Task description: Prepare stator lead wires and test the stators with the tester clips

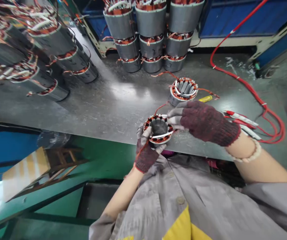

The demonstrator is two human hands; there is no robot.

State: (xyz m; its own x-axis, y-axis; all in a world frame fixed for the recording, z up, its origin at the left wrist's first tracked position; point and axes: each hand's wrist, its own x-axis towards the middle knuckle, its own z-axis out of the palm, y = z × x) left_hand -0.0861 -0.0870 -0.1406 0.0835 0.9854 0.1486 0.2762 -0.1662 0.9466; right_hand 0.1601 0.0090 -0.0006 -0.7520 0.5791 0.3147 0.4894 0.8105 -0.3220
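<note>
Currently, head view: L hand (146, 146), gloved, is closed round the L side of a wound ring (160, 128), thumb over the near-L rim, fingers along the outer wall. Ring is at the near edge of the counter (95, 106), opening tilted up; contact w/ the surface can't be confirmed. White sleeving lies along its near rim; one copper-coloured lead leaves the far side, another crosses the L glove.

R hand (203, 121), gloved, is part-curled, fingers close together, tips at the ring's R rim; can't tell whether they grip a wire. Beaded bracelet (250, 155) on R wrist.

Second wound ring (183, 90) stands just beyond R hand, w/ a yellow stick (205, 99) beside it. Red cable (250, 87) and red/white probes (245, 120) lie to the R. Stacked wound cores (152, 21) stand at the rear, three columns; further stacks (58, 43) at far L.
</note>
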